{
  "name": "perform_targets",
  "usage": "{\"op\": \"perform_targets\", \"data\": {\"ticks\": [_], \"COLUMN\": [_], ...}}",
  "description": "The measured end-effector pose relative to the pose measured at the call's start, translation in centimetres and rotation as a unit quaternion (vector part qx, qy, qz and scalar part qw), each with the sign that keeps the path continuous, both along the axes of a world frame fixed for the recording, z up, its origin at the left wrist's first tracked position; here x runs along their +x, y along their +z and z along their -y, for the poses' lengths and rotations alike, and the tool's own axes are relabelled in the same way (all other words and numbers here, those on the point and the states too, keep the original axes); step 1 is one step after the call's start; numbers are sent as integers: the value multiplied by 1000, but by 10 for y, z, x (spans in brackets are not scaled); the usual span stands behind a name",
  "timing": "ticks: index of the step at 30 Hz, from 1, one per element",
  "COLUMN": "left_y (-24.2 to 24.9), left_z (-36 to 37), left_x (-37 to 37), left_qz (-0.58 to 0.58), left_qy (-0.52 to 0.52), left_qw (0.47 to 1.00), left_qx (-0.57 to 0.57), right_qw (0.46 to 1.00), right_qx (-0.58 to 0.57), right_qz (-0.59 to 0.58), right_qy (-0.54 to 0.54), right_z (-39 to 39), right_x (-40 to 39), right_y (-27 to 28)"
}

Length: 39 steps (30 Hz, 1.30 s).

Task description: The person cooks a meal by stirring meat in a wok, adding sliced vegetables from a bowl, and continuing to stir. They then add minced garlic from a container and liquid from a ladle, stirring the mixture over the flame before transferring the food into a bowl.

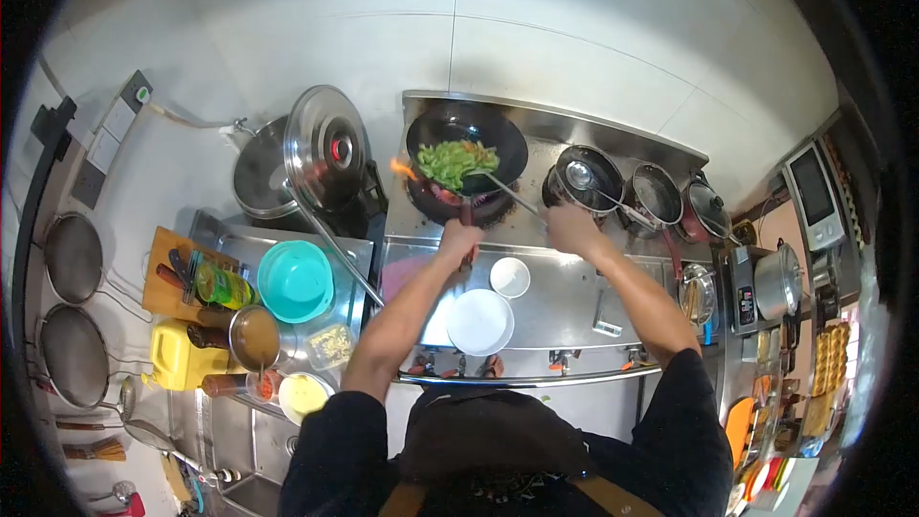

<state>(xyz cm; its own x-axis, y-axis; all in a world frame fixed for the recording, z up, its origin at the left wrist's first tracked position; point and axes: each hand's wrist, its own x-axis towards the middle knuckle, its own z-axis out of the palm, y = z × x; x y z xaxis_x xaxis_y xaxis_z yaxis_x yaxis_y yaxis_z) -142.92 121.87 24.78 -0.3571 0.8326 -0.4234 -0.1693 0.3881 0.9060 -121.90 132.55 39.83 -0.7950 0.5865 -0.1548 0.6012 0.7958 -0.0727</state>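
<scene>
My left hand [461, 241] is closed round the handle of a black wok [507, 141], which sits tilted over the lit burner. Inside the wok lie chopped green vegetables [445, 165] with some reddish bits. A flame [403, 169] licks up at the wok's left side. My right hand [574, 232] grips the shaft of a long-handled metal cooking utensil [517, 195]; its head is down among the vegetables and partly hidden. Below my hands, a white plate [481, 322] and a small white bowl [510, 278] stand on the steel counter.
Right of the wok are a black pan [603, 165] with a ladle [580, 174] in it, another pan [657, 193] and a lidded pot [706, 209]. Leftward stand a large pot [260, 172] with its lid [326, 148], turquoise bowls [295, 280] and a yellow jug [182, 354].
</scene>
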Motion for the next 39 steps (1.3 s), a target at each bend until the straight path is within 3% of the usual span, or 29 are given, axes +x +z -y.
{"op": "perform_targets", "data": {"ticks": [1, 4, 7, 10, 11, 13, 14, 16, 18, 19, 21, 22, 25, 27, 29, 32, 34, 36, 38, 39], "left_y": [1, -33, 22, 61, 80, 102, 75, 61, 49, 39, 14, 6, 37, 38, 58, 57, 36, 37, 18, 24], "left_z": [16, 81, 81, 79, 87, 103, 88, 54, 53, 58, 95, 111, 96, 78, 83, 68, 39, 63, 103, 105], "left_x": [8, 40, 34, 16, 13, 10, -2, -12, -4, 2, 29, 34, 32, 20, 14, -2, -6, 9, 33, 35], "left_qz": [-67, -232, -31, 53, 62, 84, 85, 48, 19, 6, -140, -74, 3, 50, 58, 65, 65, 11, -124, -109], "left_qy": [16, 61, 22, -15, -5, 13, -26, -47, -22, -8, 30, -10, 15, 26, 21, -48, -16, 1, -9, 0], "left_qw": [998, 966, 999, 998, 997, 991, 994, 998, 1000, 1000, 990, 997, 999, 998, 998, 997, 998, 1000, 992, 994], "left_qx": [13, 90, -24, -16, -44, -104, -63, -3, 7, 10, 0, -25, -46, 2, -32, -8, 18, 12, -29, -26], "right_qw": [999, 999, 998, 992, 995, 992, 989, 994, 997, 999, 999, 999, 993, 992, 990, 987, 996, 999, 999, 999], "right_qx": [-31, 1, -24, -72, -40, -36, -41, -62, -64, -34, -37, -33, -65, -61, -80, -57, -43, -31, -38, -34], "right_qz": [1, -3, 55, 102, 67, 97, 117, 82, 37, 4, 12, 13, 96, 108, 113, 142, 72, 24, 8, -2], "right_qy": [-25, 36, 19, -14, 58, 69, 75, 35, -22, -7, 27, 42, 3, 17, 29, 41, 8, -12, 3, 19], "right_z": [8, 35, 46, 42, 29, 31, 36, 27, 18, 25, 44, 42, 47, 49, 54, 39, 31, 31, 43, 47], "right_x": [9, 51, 20, 0, 24, 26, 29, 1, -20, -7, 34, 40, 8, 9, 20, 1, -14, -12, 15, 25], "right_y": [9, 49, 29, 68, 61, 82, 87, 45, 9, 16, 40, 50, 37, 59, 97, 70, 41, 24, 35, 46]}}
